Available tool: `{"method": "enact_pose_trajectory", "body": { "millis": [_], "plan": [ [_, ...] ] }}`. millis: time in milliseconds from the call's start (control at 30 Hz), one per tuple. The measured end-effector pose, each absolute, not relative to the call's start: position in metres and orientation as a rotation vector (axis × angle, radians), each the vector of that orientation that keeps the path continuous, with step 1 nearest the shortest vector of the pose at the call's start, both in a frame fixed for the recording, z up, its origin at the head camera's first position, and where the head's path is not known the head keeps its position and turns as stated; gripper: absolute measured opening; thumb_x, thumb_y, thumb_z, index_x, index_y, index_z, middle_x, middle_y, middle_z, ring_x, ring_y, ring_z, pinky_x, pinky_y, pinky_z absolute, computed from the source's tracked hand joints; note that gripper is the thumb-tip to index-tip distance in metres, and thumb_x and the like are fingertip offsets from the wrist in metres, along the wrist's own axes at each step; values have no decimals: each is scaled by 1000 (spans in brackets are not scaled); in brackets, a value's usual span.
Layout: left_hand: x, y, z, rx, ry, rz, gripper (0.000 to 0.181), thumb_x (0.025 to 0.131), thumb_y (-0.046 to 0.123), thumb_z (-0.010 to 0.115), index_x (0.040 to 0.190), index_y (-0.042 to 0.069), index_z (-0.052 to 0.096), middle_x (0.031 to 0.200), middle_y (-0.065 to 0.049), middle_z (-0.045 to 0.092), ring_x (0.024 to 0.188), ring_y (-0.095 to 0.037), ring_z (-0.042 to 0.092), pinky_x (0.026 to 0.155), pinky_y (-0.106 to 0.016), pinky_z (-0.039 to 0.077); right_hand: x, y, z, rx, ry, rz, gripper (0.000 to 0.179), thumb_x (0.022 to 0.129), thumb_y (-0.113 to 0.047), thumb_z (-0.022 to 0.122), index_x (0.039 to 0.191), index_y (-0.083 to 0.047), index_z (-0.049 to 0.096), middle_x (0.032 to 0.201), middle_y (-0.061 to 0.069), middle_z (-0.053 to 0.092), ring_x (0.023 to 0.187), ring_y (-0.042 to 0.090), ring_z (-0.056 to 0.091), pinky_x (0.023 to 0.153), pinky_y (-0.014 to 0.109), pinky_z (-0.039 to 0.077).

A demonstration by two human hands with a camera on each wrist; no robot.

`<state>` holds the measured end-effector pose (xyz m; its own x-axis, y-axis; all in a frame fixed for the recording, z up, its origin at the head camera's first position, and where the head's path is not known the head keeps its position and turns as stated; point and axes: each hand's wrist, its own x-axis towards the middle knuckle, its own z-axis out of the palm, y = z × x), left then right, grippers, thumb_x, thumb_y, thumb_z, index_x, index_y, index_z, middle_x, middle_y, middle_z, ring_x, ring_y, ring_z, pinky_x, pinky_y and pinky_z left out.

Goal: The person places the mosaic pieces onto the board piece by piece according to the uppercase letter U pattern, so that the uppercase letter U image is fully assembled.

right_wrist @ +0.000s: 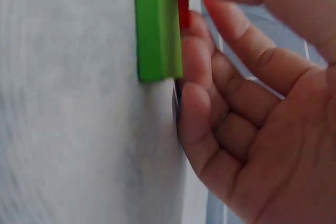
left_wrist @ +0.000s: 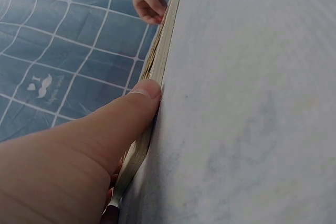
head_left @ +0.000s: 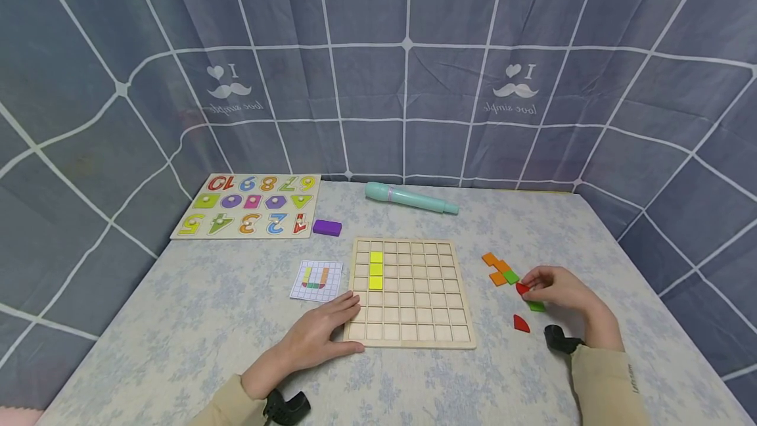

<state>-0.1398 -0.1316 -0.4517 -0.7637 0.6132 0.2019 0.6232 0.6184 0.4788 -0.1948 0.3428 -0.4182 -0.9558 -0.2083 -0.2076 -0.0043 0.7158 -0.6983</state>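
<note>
My left hand [head_left: 322,332] rests at the near left corner of a wooden grid board [head_left: 414,341], thumb on its front edge, fingers along its left edge. Three yellow square tiles [head_left: 376,269] sit in one column of the board. With thumb and fingertips my right hand [head_left: 558,291] pinches a red tile [head_left: 522,288], partly hidden by the fingers. A green tile [right_wrist: 157,30] lies close to those fingers in the right wrist view. Several orange tiles [head_left: 497,266] and another green tile [head_left: 510,277] lie beyond, and a red quarter-round tile [head_left: 521,324] lies nearer me.
A pattern card [head_left: 317,280] lies left of the board. Farther back are a number puzzle board [head_left: 245,208], a purple block [head_left: 327,227] and a teal pen-shaped object [head_left: 411,198]. Grid-patterned curtains [head_left: 378,84] surround the table on the far side and both flanks.
</note>
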Motion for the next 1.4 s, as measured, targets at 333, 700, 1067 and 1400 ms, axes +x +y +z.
{"method": "enact_pose_trajectory", "body": {
  "millis": [333,700,1067,1400],
  "plan": [
    [-140,-132,-452,-1066,-2805,-844,74,82,53,65,132,1,53,141,-11,45,134,-23,36,104,-42,36,-196,330,-402,-197,2657,-1067,29,82,-17,73,101,2,64,91,6,64,81,18,58,70,29,51],
    [-141,-131,-453,-1065,-2805,-859,74,82,54,64,132,1,53,141,-11,45,134,-23,35,105,-41,36,-196,299,-387,-283,2724,-1136,30,81,-18,74,104,-2,64,92,6,64,83,20,60,71,31,52],
    [-141,-133,-452,-1064,-2792,-853,73,82,53,65,132,2,54,141,-11,45,134,-23,35,105,-41,35,-203,252,-370,-437,2640,-1271,25,82,-14,72,104,-5,64,94,8,63,80,23,59,60,38,52],
    [-141,-132,-451,-1070,-2800,-850,74,82,54,65,132,1,53,142,-11,44,134,-23,35,105,-41,35,-216,188,-368,-746,2526,-1235,20,82,-13,72,100,-7,67,98,4,66,88,18,61,79,33,51]
  ]
}}
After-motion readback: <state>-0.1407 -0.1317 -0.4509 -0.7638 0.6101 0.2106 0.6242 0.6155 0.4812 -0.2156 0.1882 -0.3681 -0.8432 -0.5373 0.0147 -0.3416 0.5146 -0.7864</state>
